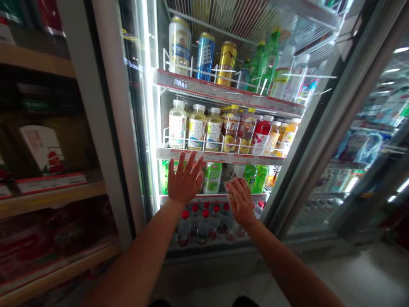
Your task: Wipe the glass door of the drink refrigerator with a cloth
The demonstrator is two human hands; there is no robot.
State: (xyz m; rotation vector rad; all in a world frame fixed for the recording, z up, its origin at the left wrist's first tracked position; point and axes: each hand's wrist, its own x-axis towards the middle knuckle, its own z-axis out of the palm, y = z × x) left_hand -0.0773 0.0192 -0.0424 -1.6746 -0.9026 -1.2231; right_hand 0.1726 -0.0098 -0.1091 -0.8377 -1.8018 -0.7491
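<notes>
My left hand [183, 181] is raised in front of a drinks fridge, its fingers spread and nothing in it. It covers part of the lower bottle row, left of a green-labelled bottle [212, 178]. Lower and to the right, my right hand [241, 201] has its fingers close together and half bent, with no item visible in it. Behind and beside it are bright green bottles [256, 177]. Above both hands, a shelf holds pale tea bottles with white caps [197, 128], brown tea bottles with yellow caps [231, 128] and a red drink bottle [262, 134].
Cans [205, 55] and green glass bottles [268, 59] fill the upper shelf. Red-capped water bottles [203, 224] stand at the bottom. Wooden shelves [51, 198] flank the fridge on the left. A metal door frame [332, 123] slants along the right.
</notes>
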